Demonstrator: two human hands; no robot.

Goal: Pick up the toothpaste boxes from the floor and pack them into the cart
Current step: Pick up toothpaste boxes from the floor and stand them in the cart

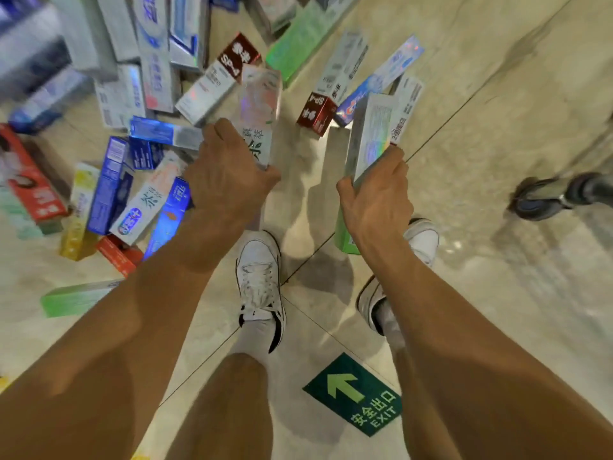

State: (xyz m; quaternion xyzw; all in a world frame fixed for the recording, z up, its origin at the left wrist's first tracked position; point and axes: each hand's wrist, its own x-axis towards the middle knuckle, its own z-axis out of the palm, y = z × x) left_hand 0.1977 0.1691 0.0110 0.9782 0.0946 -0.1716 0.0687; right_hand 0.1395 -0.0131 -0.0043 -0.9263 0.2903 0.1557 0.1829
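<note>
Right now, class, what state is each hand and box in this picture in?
left hand, gripping the pale box
pale box, held above the floor
right hand, gripping the silver box
silver box, held above the floor
scattered boxes, lying on the floor, unpacked

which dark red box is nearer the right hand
The dark red box just up-left of the right hand; the other red box lies beyond the left hand.
</note>
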